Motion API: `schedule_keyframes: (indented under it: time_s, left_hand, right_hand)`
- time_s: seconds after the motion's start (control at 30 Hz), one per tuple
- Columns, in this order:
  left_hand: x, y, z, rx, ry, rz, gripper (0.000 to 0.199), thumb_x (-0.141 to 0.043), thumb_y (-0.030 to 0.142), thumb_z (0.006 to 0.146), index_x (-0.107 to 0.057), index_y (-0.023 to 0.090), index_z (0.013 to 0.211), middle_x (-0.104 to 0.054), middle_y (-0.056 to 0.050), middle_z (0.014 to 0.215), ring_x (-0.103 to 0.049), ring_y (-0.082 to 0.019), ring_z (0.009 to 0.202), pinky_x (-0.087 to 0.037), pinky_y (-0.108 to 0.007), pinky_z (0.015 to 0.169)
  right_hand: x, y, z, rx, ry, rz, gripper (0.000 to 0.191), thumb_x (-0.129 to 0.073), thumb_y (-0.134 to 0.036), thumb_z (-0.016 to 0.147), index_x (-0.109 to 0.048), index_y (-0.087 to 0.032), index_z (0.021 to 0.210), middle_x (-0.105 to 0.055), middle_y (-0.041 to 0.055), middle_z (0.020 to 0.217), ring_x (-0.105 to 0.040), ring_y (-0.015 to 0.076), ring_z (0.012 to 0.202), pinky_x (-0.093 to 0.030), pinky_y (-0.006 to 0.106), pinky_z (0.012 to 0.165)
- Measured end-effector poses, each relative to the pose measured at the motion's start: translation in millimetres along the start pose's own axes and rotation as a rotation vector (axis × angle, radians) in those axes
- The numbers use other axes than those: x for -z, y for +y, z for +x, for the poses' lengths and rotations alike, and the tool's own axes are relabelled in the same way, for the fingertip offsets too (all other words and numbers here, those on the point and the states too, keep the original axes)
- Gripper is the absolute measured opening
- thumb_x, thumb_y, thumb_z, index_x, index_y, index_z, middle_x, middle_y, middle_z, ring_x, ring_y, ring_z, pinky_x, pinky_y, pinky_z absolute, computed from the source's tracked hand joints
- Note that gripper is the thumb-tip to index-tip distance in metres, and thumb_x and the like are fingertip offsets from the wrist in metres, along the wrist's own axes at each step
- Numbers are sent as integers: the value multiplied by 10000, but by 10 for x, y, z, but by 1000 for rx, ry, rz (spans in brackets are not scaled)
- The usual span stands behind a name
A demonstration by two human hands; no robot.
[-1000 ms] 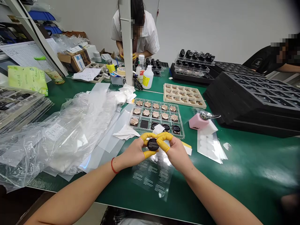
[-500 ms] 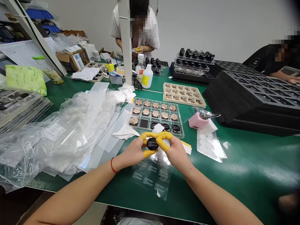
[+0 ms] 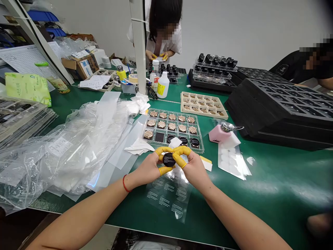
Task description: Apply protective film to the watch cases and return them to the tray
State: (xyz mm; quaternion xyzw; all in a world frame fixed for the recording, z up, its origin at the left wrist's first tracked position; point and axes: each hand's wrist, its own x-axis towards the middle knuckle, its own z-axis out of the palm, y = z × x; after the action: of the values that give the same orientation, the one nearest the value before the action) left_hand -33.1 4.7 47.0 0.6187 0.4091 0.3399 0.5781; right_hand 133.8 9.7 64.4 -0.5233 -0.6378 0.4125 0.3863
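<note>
A round black watch face (image 3: pixel 168 159) with white lettering is held between both hands above the table. My left hand (image 3: pixel 149 170), in yellow finger cots, grips its left side with thumb below and index finger above. My right hand (image 3: pixel 194 166), also in yellow finger cots, pinches its right edge. Under the hands lies a clear sheet of printed round films (image 3: pixel 166 199). Just beyond stands a clear plastic tray (image 3: pixel 199 139) of rose-gold watch parts (image 3: pixel 172 126) and several black lettered discs (image 3: pixel 194 142). A white wipe (image 3: pixel 175 142) partly covers the tray's front edge.
Plastic bags (image 3: pixel 70 152) spread over the left. A pink dispenser bottle (image 3: pixel 218 133) and white sticker sheets (image 3: pixel 230 159) lie right. Behind are a beige parts tray (image 3: pixel 223 113), a white bottle (image 3: pixel 163 85) and a post (image 3: pixel 138 52). Black foam trays (image 3: pixel 281 114) are stacked right; two co-workers sit beyond.
Both my hands keep the same hold on the watch face, with hardly any movement. The co-worker opposite has leaned to the right, and both their hands now show.
</note>
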Motion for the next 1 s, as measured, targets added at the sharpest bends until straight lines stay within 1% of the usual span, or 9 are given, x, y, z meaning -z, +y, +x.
schedule_keyframes:
  time_s: [0.3,0.5,0.6,0.67,0.7,0.73,0.87,0.93,1.0]
  left_hand:
    - [-6,-1,-1,6,-3,-43,462,-647,228,758,-441,260,1170,-624,-17,963,-617,-155,840,-499,-288,739]
    - [-3,-1,0,6,-5,-39,468,-651,221,754,-440,261,1169,-616,-17,961,-615,-153,832,-494,-284,736]
    - [14,-2,16,-2,1,-30,448,-653,250,753,-449,254,1152,-595,-33,1035,-608,-164,869,-490,-300,764]
    - [35,-1,29,11,-6,-30,433,-649,254,755,-450,249,1139,-585,-41,1059,-608,-177,894,-485,-318,787]
    - [46,0,34,28,-22,-37,428,-639,247,762,-442,249,1143,-588,-42,1050,-611,-184,904,-482,-329,796]
    - [56,0,37,48,-46,-50,426,-624,236,772,-431,250,1151,-595,-42,1035,-616,-190,912,-480,-338,803]
    - [68,-1,37,86,-133,-113,427,-579,210,797,-393,250,1179,-604,-45,1016,-626,-206,954,-471,-361,832]
    - [55,-7,34,75,-150,-121,421,-585,219,794,-401,243,1171,-601,-47,1015,-628,-205,949,-472,-358,825]
    - [36,-14,31,67,-154,-116,423,-596,234,787,-407,241,1166,-604,-43,995,-629,-199,926,-474,-351,808]
  right_hand:
    - [6,-20,-20,36,15,-32,83,-554,-263,783,-592,-207,737,-640,39,928,-566,205,905,-415,374,841]
    - [-38,0,-33,79,30,-93,93,-538,-270,804,-582,-214,745,-643,33,926,-572,201,898,-424,371,821]
    - [40,7,-9,257,75,-283,92,-525,-281,821,-593,-220,809,-652,36,923,-564,209,912,-395,401,866]
    - [203,55,15,392,98,-508,137,-522,-298,827,-607,-219,899,-655,52,967,-548,231,949,-365,429,898]
    - [315,106,24,412,92,-633,168,-520,-307,828,-611,-215,936,-654,63,984,-545,245,954,-369,433,885]
    - [440,179,27,389,77,-755,189,-518,-312,829,-615,-208,953,-655,75,989,-547,258,942,-387,428,848]
    - [878,630,-38,79,-30,-1103,223,-548,-319,792,-624,-157,924,-643,132,864,-573,275,752,-419,375,615]
    - [983,835,-102,-1,-43,-1137,255,-576,-339,773,-608,-143,935,-625,138,846,-581,269,734,-411,352,580]
    - [1008,933,-158,-63,-33,-1145,220,-577,-363,776,-595,-158,856,-606,118,798,-581,254,696,-387,325,536]
